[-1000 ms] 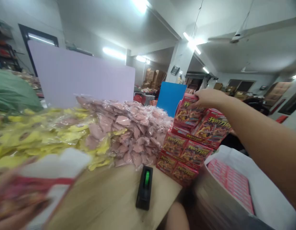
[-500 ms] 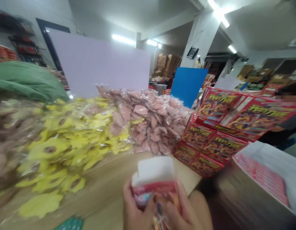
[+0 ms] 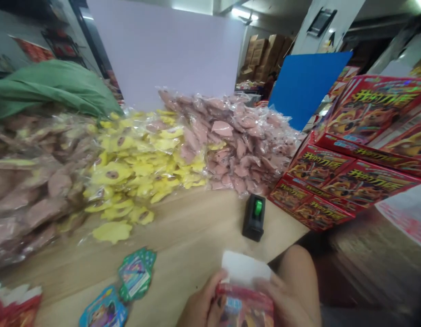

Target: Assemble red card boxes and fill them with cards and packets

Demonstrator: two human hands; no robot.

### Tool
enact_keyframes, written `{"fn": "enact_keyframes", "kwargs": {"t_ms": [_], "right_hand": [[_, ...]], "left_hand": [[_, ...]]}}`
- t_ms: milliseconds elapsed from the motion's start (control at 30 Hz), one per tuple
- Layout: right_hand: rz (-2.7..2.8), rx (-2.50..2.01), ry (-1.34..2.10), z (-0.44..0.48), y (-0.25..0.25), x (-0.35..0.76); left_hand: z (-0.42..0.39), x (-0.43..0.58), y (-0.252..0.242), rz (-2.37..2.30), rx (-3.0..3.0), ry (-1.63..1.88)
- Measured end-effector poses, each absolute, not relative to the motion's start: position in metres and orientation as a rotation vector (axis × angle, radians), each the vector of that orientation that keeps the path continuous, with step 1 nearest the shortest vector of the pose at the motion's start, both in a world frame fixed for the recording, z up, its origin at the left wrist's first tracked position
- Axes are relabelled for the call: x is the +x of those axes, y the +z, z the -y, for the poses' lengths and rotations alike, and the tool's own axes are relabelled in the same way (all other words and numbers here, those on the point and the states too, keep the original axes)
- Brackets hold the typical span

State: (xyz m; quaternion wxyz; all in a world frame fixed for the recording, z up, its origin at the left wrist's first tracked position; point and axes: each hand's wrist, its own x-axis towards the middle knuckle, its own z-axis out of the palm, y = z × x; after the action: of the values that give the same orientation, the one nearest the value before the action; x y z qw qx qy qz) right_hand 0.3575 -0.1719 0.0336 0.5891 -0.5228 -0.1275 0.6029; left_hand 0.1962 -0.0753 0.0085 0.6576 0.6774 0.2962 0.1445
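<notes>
Both hands are at the bottom edge of the view, close together. The left hand and right hand press in from opposite sides on a red packet with a white top flap, gripping it between fingers and palms. The packet stands upright over the near part of the table, beside a bare knee. Contact between packet and table cannot be told.

Compared with the frame half a second earlier, the grip is unchanged, but the view has tilted down and the packet sits lower in the picture. A green-edged stack of cards, barely showing before, is now fully in view on the table, with a blue card just beside it. Torn red-and-white wrappers have come into view at the lower left corner. A tape dispenser, not visible earlier, stands on the table near the pink bagged pile. The yellow bagged pile lies beside that pile. Red boxes remain stacked at the right, apart from both hands.
</notes>
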Motion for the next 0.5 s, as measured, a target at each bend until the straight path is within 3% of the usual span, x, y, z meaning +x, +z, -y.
{"fn": "enact_keyframes", "kwargs": {"t_ms": [100,200,500], "right_hand": [[0.809,-1.265,1.479,0.163,0.053,0.374],[1.262,-1.45,1.343,0.156,0.07,0.381],[1.538,-1.715,1.111,0.145,0.08,0.356]], "left_hand": [[0.069,0.191,0.001,-0.669,1.502,0.35],[0.067,0.186,-0.003,-0.652,1.391,0.313],[0.066,0.174,0.018,-0.535,1.48,0.307]]}}
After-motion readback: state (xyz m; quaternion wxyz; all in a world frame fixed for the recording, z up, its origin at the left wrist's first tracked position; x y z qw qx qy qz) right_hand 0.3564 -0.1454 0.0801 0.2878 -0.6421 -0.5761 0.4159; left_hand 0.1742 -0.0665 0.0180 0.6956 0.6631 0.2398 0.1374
